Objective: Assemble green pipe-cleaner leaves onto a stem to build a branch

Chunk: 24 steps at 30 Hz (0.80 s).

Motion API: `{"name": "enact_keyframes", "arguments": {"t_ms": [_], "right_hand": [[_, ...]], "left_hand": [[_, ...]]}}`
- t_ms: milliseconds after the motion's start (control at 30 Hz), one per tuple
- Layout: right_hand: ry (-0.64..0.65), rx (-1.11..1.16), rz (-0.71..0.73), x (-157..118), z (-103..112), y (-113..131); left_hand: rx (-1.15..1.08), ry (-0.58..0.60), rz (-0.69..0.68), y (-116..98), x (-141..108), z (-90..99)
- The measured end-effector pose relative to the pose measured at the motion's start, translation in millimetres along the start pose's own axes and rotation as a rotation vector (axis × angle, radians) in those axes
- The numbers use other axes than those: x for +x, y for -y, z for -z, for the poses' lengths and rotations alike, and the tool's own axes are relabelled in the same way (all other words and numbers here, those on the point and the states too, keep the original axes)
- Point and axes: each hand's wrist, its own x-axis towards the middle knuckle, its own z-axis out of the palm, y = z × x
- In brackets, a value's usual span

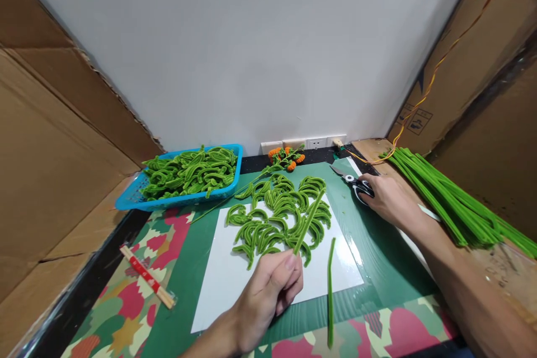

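Observation:
My left hand (274, 282) is closed around a short straight length of green pipe cleaner (309, 222), which points up and to the right. Over at the right, my right hand (386, 196) has its fingers on the black handles of a pair of scissors (356, 183); the blades point away to the left. Below the left hand's piece, many curved green pipe cleaner pieces (268, 232) lie spread over a white sheet (213, 291). Another straight green pipe cleaner (330, 296) lies alone near the front edge.
A blue basket (176, 201) full of bent green pieces stands at the back left. Behind the sheet lies an orange-flowered stem (289, 156). Long green pipe cleaners (444, 196) are bundled at right. Wrapped chopsticks (146, 275) lie left. Cardboard walls (62, 123) flank the table.

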Motion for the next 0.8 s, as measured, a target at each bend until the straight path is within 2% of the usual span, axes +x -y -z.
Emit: {"name": "enact_keyframes", "arguments": {"t_ms": [133, 267, 300, 367, 433, 500, 633, 800], "right_hand": [[-0.001, -0.03, 0.03, -3.7, -6.3, 1.5], [-0.05, 0.037, 0.057, -6.2, 1.7, 12.7], [-0.077, 0.129, 0.077, -7.8, 6.1, 18.0], [-0.122, 0.495, 0.17, -12.8, 15.7, 30.6], [-0.057, 0.79, 0.282, -19.7, 23.3, 43.7], [-0.023, 0.941, 0.34, -26.6, 26.4, 55.0], [-0.013, 0.956, 0.37, -34.2, 21.5, 67.3], [-0.006, 0.938, 0.337, -32.5, 13.1, 67.9]], "left_hand": [[0.031, -0.031, 0.005, 0.1, 0.7, -0.4], [0.043, -0.031, 0.007, 0.0, 0.5, -0.6], [0.043, -0.032, 0.007, 0.0, 0.4, -0.5], [0.047, -0.042, -0.002, 0.4, 0.6, -0.2], [0.046, -0.057, -0.02, 1.6, 1.1, 0.1], [0.034, -0.077, -0.026, 3.6, 2.2, 0.3], [-0.021, -0.121, 0.016, 7.0, 5.2, 0.6], [-0.009, -0.165, 0.016, 5.6, 7.0, 0.8]]}}
